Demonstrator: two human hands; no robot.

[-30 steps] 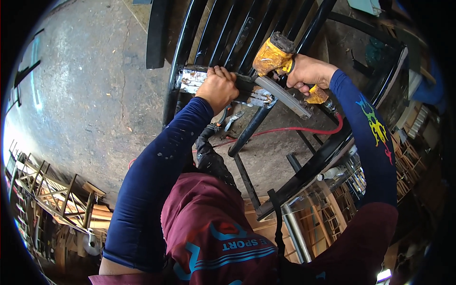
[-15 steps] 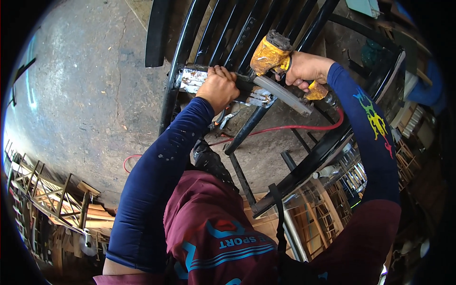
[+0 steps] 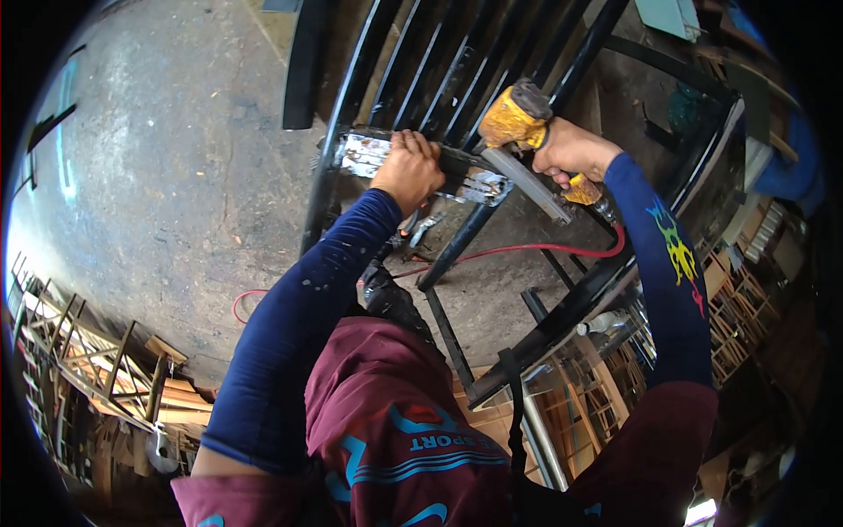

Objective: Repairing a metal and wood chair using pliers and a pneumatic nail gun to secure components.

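Note:
My left hand (image 3: 411,171) is closed over a dark rail (image 3: 465,171) with patchy white, flaking surfaces, set across a frame of black glossy slats (image 3: 452,75). My right hand (image 3: 566,154) grips the handle of a worn yellow nail gun (image 3: 512,116), just right of my left hand. The gun's head is over the rail's right part; whether its nose touches is hidden. Its long grey magazine (image 3: 527,184) slants down to the right, and a red hose (image 3: 553,246) runs from the handle's end. Below the rail lie small hand tools (image 3: 424,228), partly hidden by my left arm.
Grey concrete floor (image 3: 176,132) spreads to the left. A long black frame (image 3: 553,325) runs diagonally at the right, with black bars beneath the slats. Wooden frames and boards (image 3: 105,369) are stacked at lower left and right (image 3: 738,299). A pale panel (image 3: 663,18) sits top right.
The view has shifted slightly. My right hand and the nail gun have moved a little down, and my right forearm has come inward. My left hand stays on the rail.

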